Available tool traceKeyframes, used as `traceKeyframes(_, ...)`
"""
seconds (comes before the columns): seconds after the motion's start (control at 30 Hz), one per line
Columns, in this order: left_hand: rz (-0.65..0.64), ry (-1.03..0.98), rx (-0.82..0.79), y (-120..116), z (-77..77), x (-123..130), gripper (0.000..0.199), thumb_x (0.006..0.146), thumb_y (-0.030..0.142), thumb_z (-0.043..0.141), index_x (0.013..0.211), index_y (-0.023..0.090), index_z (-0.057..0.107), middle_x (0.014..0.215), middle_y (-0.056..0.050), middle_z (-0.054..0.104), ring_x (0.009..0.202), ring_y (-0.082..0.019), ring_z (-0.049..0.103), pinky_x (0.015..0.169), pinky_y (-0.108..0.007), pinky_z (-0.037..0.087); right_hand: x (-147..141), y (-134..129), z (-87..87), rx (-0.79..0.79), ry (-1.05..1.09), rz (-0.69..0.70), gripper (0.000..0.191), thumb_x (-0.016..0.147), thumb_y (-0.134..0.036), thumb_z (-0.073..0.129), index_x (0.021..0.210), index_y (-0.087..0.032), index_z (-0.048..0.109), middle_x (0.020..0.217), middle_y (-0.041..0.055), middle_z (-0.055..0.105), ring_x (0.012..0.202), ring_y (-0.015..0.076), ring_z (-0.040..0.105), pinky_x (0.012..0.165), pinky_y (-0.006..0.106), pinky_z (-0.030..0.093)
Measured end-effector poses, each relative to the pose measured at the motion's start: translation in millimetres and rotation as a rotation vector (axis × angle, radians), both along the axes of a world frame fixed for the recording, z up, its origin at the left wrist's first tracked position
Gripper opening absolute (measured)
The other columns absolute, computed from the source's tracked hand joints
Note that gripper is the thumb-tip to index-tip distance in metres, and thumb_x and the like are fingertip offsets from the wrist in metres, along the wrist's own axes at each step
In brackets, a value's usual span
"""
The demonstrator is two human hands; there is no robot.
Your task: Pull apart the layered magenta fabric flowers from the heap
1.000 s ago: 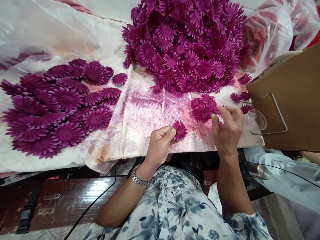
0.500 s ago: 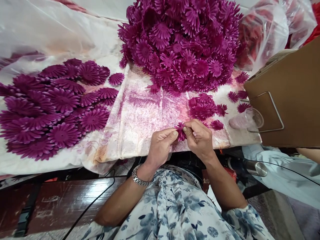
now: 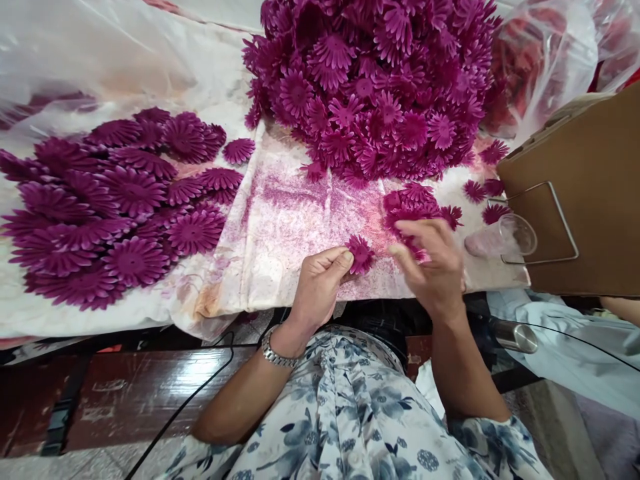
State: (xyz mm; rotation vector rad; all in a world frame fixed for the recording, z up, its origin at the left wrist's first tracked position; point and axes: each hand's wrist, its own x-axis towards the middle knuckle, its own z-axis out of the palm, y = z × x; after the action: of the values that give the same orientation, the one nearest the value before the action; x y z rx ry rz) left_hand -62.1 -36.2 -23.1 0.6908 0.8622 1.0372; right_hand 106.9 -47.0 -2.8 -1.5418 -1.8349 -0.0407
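Observation:
Between thumb and forefinger, my left hand [image 3: 320, 280] pinches a small magenta artificial flower [image 3: 361, 255] by its edge, just above the stained cloth. My right hand [image 3: 433, 267] is off to the right of it, thumb and fingers apart, with nothing visible between them. Right behind that hand lies a small pile of magenta flower pieces [image 3: 413, 200], partly hidden by the fingers. A large heap of the same flowers [image 3: 370, 93] rises at the back. On the left, wider many-petalled flower layers [image 3: 134, 261] lie spread in overlapping stacks.
A cardboard box [image 3: 585, 193] stands at the right, with a bent metal wire [image 3: 563, 217] by it. A clear plastic cup [image 3: 517, 237] lies tipped over nearby. Clear plastic bags [image 3: 545, 60] with red contents sit behind. Below the table edge is a steel flask [image 3: 523, 337].
My right hand has let go of the flower and moved right, towards the small pile, with its fingers spread. My left hand still holds the flower. The view has shifted slightly.

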Motion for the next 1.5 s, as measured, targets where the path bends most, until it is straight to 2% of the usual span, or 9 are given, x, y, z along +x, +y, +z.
traceKeyframes(0.1, -0.041, -0.008, 0.02, -2.5, -1.5, 1.8, 0.035, 0.068, 0.037, 0.073, 0.051, 0.013, 0.053, 0.053, 0.004, 0.036, 0.053, -0.007, 0.031, 0.051, -0.02, 0.031, -22.9, 0.2, -1.9, -0.151, 0.156, 0.218, 0.008, 0.082, -0.027, 0.062, 0.083, -0.019, 0.06, 0.075, 0.0018, 0.058, 0.072, 0.0137, 0.055, 0.066, 0.027, 0.047)
traceKeyframes(0.3, -0.022, -0.049, -0.01, -6.5, -1.8, -0.5, 0.027, 0.066, 0.033, 0.074, 0.054, 0.012, 0.063, 0.051, 0.003, 0.047, 0.053, -0.008, 0.04, 0.055, -0.022, 0.036, -28.8, 1.3, -10.9, -0.109, 0.244, 0.26, 0.012, 0.085, -0.024, 0.058, 0.074, -0.019, 0.057, 0.065, -0.001, 0.054, 0.062, 0.011, 0.052, 0.058, 0.024, 0.043)
traceKeyframes(0.53, -0.001, -0.07, -0.062, -7.8, -6.6, 3.5, 0.021, 0.062, 0.035, 0.078, 0.07, 0.016, 0.074, 0.059, 0.0, 0.064, 0.059, -0.013, 0.056, 0.069, -0.028, 0.047, -37.1, -4.1, -14.4, -0.05, 0.328, 0.149, 0.013, 0.085, -0.017, 0.055, 0.072, -0.019, 0.056, 0.063, -0.0021, 0.055, 0.059, 0.0098, 0.052, 0.058, 0.023, 0.041)
traceKeyframes(0.73, 0.17, -0.052, 0.03, -4.9, -1.7, -3.8, 0.02, 0.06, 0.034, 0.08, 0.061, 0.015, 0.072, 0.052, 0.001, 0.058, 0.051, -0.008, 0.046, 0.052, -0.02, 0.038, -16.1, -0.6, -14.0, 0.053, 0.515, -0.122, 0.013, 0.086, -0.026, 0.053, 0.076, -0.019, 0.057, 0.063, -0.0042, 0.052, 0.053, 0.0078, 0.046, 0.052, 0.022, 0.037)
traceKeyframes(0.93, 0.176, -0.048, 0.027, 2.6, 3.5, -11.6, 0.02, 0.058, 0.032, 0.081, 0.063, 0.014, 0.072, 0.056, -0.001, 0.06, 0.056, -0.008, 0.049, 0.055, -0.019, 0.039, 36.1, 24.4, -2.7, 0.178, -0.132, -0.319, 0.016, 0.087, -0.024, 0.05, 0.087, -0.019, 0.066, 0.08, 0.0057, 0.063, 0.08, 0.0184, 0.056, 0.077, 0.035, 0.044)
traceKeyframes(1.07, 0.155, -0.061, 0.002, 5.2, 4.8, -7.9, 0.02, 0.058, 0.033, 0.081, 0.062, 0.015, 0.072, 0.058, -0.001, 0.06, 0.058, -0.01, 0.052, 0.058, -0.022, 0.043, 37.7, 23.0, -1.0, 0.149, -0.282, -0.331, 0.023, 0.086, -0.022, 0.051, 0.105, -0.018, 0.064, 0.096, 0.01, 0.064, 0.091, 0.0222, 0.056, 0.084, 0.042, 0.042)
traceKeyframes(1.2, 0.122, -0.074, 0.049, 5.8, 4.8, -3.5, 0.019, 0.061, 0.034, 0.079, 0.061, 0.016, 0.072, 0.056, 0.001, 0.058, 0.056, -0.009, 0.048, 0.057, -0.02, 0.041, 6.5, 7.8, 8.0, 0.161, -0.041, -0.132, 0.018, 0.086, -0.021, 0.054, 0.099, -0.019, 0.065, 0.09, 0.0076, 0.064, 0.087, 0.0189, 0.058, 0.08, 0.036, 0.046)
traceKeyframes(1.33, 0.08, -0.044, 0.111, 2.6, -1.0, -0.9, 0.018, 0.066, 0.035, 0.076, 0.069, 0.017, 0.074, 0.061, 0.0, 0.062, 0.062, -0.011, 0.052, 0.063, -0.023, 0.043, -23.7, 1.2, 5.9, -0.199, 0.29, 0.195, 0.018, 0.083, -0.03, 0.06, 0.097, -0.019, 0.063, 0.092, 0.0056, 0.063, 0.086, 0.0161, 0.058, 0.077, 0.032, 0.047)
traceKeyframes(1.5, 0.013, -0.021, 0.157, -1.1, -7.8, -4.2, 0.016, 0.073, 0.032, 0.071, 0.079, 0.018, 0.075, 0.066, -0.001, 0.065, 0.064, -0.012, 0.054, 0.065, -0.024, 0.043, -32.1, 1.9, -8.7, -0.384, 0.735, 0.199, 0.015, 0.078, -0.027, 0.066, 0.089, -0.02, 0.058, 0.078, -0.0021, 0.058, 0.069, 0.0101, 0.053, 0.065, 0.025, 0.045)
